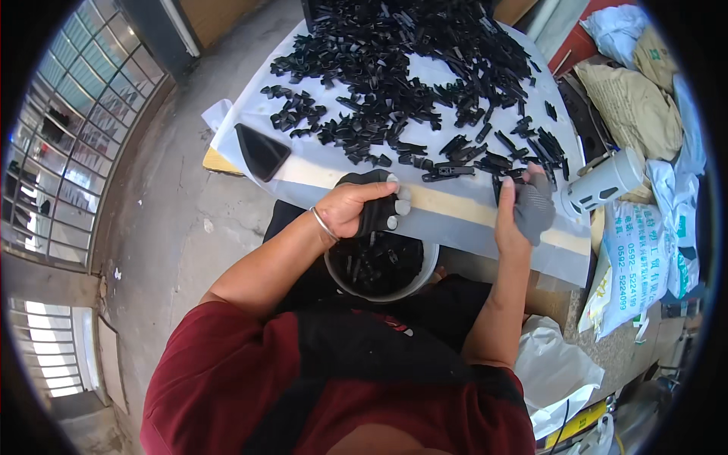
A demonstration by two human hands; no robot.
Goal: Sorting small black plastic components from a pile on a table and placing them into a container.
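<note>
A white bucket (381, 292) full of small black parts sits in the person's lap, close to the desk (455, 220). Just above it, the left hand (350, 208) has its fingers curled tight around a black glove (379, 205). The right hand (523, 208) wears a grey glove, fingers bent, holding nothing I can see. More black plastic parts (409, 76) lie heaped on the desk.
</note>
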